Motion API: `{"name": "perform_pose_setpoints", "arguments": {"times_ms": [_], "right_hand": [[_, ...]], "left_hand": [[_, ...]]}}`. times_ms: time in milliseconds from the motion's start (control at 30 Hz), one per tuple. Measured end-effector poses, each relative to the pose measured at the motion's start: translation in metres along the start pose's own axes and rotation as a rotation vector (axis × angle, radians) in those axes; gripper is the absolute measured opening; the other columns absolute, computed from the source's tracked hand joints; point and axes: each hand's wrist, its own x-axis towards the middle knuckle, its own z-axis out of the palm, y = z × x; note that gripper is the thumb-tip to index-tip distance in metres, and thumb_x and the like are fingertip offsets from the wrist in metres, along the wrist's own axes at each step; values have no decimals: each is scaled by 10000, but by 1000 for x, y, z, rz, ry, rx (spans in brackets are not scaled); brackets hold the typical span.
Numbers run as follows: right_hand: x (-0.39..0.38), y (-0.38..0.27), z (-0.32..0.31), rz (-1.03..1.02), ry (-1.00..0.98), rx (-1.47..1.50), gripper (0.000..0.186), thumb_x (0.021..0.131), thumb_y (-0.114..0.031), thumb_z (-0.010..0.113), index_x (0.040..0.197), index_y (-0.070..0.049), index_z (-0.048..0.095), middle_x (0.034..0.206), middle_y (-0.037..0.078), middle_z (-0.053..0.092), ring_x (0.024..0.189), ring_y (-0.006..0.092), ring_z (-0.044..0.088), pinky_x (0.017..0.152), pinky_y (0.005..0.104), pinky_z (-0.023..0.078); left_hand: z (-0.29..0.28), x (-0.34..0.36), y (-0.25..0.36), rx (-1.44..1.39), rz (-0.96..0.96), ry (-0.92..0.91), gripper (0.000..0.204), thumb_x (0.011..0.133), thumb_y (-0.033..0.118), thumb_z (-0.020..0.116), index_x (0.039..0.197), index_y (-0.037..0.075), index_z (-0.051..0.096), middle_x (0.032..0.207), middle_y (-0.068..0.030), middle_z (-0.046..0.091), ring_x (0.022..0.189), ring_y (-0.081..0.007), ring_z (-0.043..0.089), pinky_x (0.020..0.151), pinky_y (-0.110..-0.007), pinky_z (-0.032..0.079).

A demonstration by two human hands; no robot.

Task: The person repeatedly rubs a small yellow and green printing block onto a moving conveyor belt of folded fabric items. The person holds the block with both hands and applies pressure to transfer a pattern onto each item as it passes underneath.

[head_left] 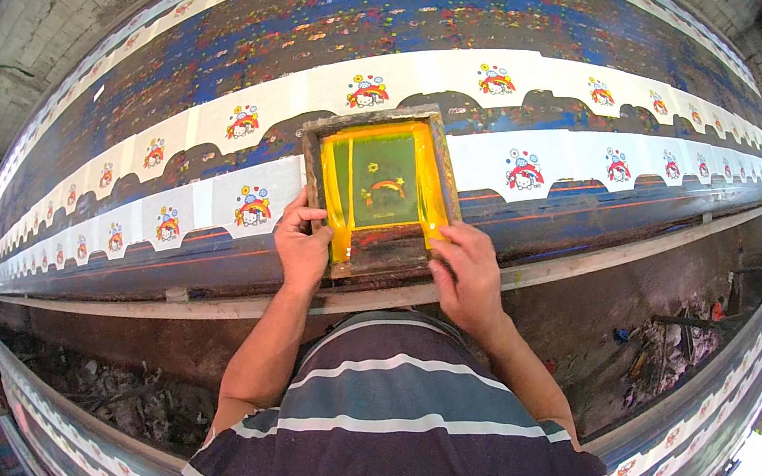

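A wood-framed printing screen [389, 177] with yellow ink or tape around a green mesh lies tilted over the front row of white fabric pieces. My left hand [304, 239] grips the frame's near left corner, the thumb on top of it. Around the near right corner my right hand [465, 273] is closed, its fingers on the frame's side. The mesh bears a small rainbow design. Printed fabric pieces lie on both sides, one with a colourful cartoon cat [253, 208] at the left and another print [525, 170] at the right. The cloth right under the screen is hidden.
The long, ink-spattered table [263, 39] stretches away both ways, with further rows of printed pieces [366, 92] beyond. A wooden rail [530, 272] runs along its near edge. Behind me at the lower right stands another table with prints [677, 441]. Rubbish [664, 357] lies on the floor.
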Motion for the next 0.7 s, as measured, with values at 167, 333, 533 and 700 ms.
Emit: {"name": "perform_pose_setpoints", "arguments": {"times_ms": [167, 333, 533, 700], "right_hand": [[20, -22, 12, -169, -283, -125, 475, 876, -136, 867, 1334, -77, 754, 1389, 142, 703, 1359, 393, 660, 1137, 533, 536], [50, -21, 20, -212, -416, -196, 503, 832, -93, 798, 1331, -62, 744, 1295, 130, 713, 1251, 370, 694, 1077, 510, 558], [72, -16, 8, -171, -440, -121, 509, 839, -45, 762, 1348, -56, 738, 1257, 151, 738, 1193, 397, 704, 1080, 517, 565], [61, -24, 11, -119, -456, -100, 541, 790, 98, 678, 1310, -33, 753, 1287, 170, 753, 1206, 426, 708, 1095, 527, 563]], "left_hand": [[0, 2, -10, 77, 53, -7, 285, 822, -187, 740, 1019, 20, 744, 1712, -268, 559, 1494, -322, 639, 1194, -407, 523], [0, 2, -18, 63, 50, 5, 250, 803, -148, 780, 971, 35, 752, 1663, -275, 605, 1509, -360, 629, 1248, -439, 481], [1, 2, -18, 133, 138, 8, 168, 865, -63, 810, 988, 49, 789, 1584, -306, 659, 1478, -403, 643, 1254, -469, 469], [8, -3, -18, 58, 161, 73, 117, 967, -22, 775, 1049, 55, 809, 1549, -292, 685, 1476, -400, 632, 1261, -474, 455]]}}
